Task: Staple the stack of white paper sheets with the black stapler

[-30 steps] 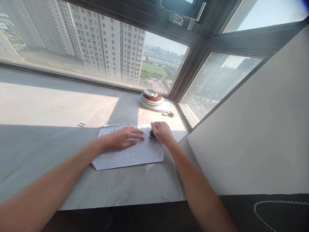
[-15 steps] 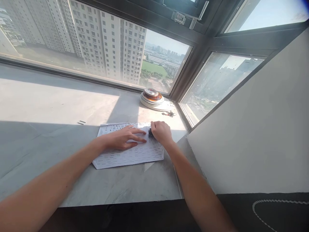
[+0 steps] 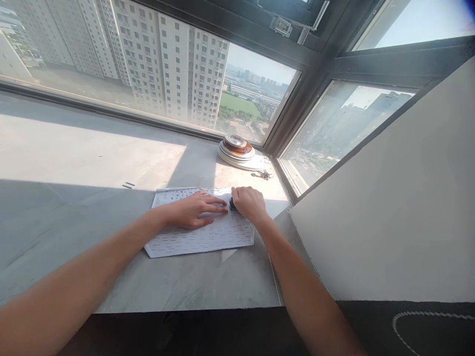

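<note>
A white sheet of paper [image 3: 200, 240] lies on the grey stone sill, covered with rows of short dark marks and with characters along its far edge. Flat on the sheet rests my left hand [image 3: 195, 210], open, fingers spread and pointing right. My right hand [image 3: 249, 203] is closed around a small black stamp [image 3: 232, 203] near the paper's right side. Only the stamp's left edge shows, low against the sheet; the fingers hide the rest. A narrow gap separates it from my left fingertips.
Round stacked dishes or lids [image 3: 237, 152] stand in the window corner, with a small bunch of keys [image 3: 262, 175] in front. Two thin sticks [image 3: 128, 185] lie to the left. A white wall [image 3: 389, 198] rises on the right, and the sill's front edge [image 3: 185, 311] runs below.
The whole view has shifted slightly. Both hands keep nearly the same places on the paper; less of the black stamp shows beside my right fingers.
</note>
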`<state>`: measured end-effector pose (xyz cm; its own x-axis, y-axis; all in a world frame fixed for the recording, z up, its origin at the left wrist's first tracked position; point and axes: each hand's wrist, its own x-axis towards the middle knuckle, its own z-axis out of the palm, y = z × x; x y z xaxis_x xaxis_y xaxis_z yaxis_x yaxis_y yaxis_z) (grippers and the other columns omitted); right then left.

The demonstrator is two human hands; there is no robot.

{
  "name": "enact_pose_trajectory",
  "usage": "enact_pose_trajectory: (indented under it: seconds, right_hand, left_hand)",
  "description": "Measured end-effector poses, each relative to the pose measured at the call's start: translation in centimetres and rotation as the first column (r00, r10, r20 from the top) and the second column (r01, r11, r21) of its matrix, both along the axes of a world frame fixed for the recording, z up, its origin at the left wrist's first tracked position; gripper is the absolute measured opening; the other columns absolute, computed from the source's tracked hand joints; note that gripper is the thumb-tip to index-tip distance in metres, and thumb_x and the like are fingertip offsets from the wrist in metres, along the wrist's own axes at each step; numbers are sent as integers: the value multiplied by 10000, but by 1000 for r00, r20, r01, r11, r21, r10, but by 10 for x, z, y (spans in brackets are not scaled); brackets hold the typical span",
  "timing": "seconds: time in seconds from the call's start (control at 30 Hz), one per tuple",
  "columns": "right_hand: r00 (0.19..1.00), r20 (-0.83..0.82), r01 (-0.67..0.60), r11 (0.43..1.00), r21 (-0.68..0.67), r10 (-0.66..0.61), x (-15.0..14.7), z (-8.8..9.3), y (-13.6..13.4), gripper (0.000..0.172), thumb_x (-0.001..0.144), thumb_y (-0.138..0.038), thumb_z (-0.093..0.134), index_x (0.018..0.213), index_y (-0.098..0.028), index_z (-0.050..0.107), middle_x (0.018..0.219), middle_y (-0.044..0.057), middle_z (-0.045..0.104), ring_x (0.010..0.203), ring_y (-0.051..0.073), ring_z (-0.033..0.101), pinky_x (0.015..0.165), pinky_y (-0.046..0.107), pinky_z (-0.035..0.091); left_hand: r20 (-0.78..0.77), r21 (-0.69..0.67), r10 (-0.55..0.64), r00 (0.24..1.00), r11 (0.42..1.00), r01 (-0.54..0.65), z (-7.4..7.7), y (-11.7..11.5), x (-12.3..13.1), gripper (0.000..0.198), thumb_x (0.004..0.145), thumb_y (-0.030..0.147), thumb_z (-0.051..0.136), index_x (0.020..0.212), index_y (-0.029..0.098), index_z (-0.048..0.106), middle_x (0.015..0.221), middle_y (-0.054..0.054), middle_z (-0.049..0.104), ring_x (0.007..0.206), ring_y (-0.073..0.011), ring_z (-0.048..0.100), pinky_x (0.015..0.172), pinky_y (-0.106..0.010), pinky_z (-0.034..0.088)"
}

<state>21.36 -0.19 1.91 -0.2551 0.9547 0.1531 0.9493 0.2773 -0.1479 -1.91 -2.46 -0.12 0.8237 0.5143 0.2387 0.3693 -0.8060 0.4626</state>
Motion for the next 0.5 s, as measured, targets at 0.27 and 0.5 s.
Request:
enact_pose_trajectory:
  seconds: [0.27,0.5]
  right_hand:
    - [991,106,-90,996,24,87,-1,-4,1,490,1078,-317,370,770,-184,727,824,114,741,784,232,649,683,319,352]
    - [981,171,-100,995,24,94,-4,-4,-2,512,1083,-314,351,766,-184,731,833,116,750,800,231,655,679,323,355]
  left_hand:
    - [17,17,16,1000,1000,-16,-3,0,2,523,982,296,581,1488,418,534,1517,-9,576,1359,-267,569,1249,-501,287]
    - [-30,12,22,999,1000,-22,-4,2,3,517,992,334,554,1504,391,510,1538,-16,556,1373,-276,547,1239,-499,266]
